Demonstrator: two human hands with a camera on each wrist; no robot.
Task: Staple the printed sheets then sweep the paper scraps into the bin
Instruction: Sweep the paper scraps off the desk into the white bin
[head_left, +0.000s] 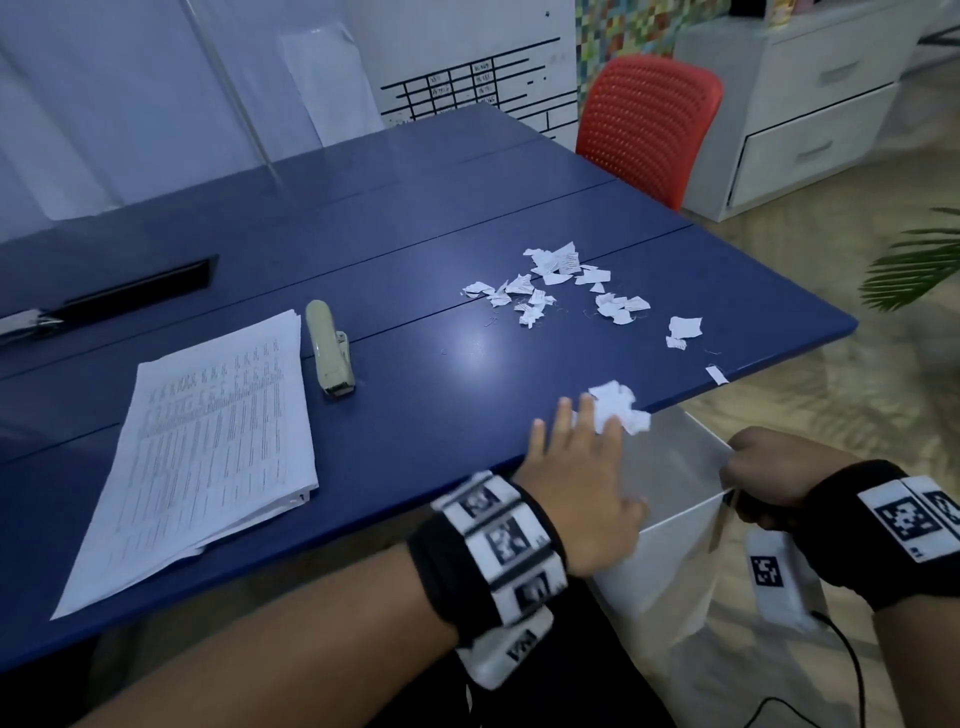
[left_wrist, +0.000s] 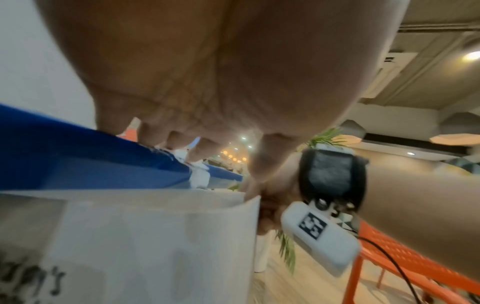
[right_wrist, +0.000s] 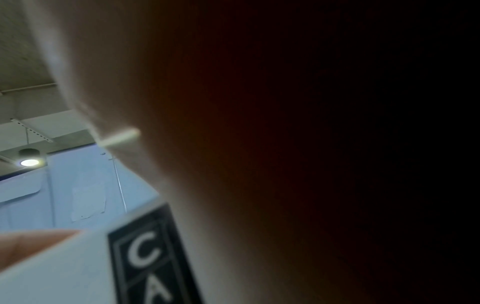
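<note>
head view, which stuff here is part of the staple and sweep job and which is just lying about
Job: printed sheets, stapler, paper scraps, bin, left hand sweeping, right hand gripping the bin rim.
Lying about: red chair, drawer unit, plant.

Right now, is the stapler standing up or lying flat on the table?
Lying flat. The stapler rests lengthwise on the blue table, beside the printed sheets, untouched by either hand.

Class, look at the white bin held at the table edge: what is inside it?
The white bin shows only bare inner walls; its bottom is out of sight. The left hand has white paper scraps at the blue table edge just above it; the right hand grips its rim.
</note>
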